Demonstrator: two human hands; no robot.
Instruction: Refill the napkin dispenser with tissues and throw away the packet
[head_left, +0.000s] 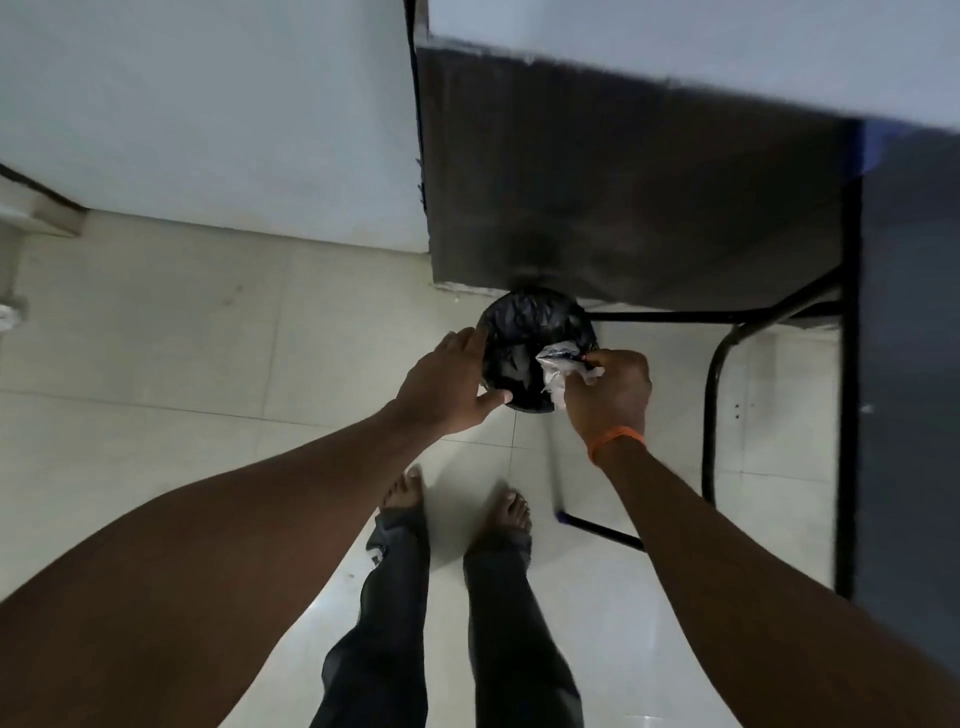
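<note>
Over the small black-lined round bin (524, 332), the right hand (610, 397) clutches a crumpled clear plastic packet (558, 371), sticking out left of its curled fingers; the left hand (449, 384), fingers straight, rests on the rim.

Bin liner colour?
Black and glossy, the bin liner; the right hand holds the clear packet over it. Head view.
</note>
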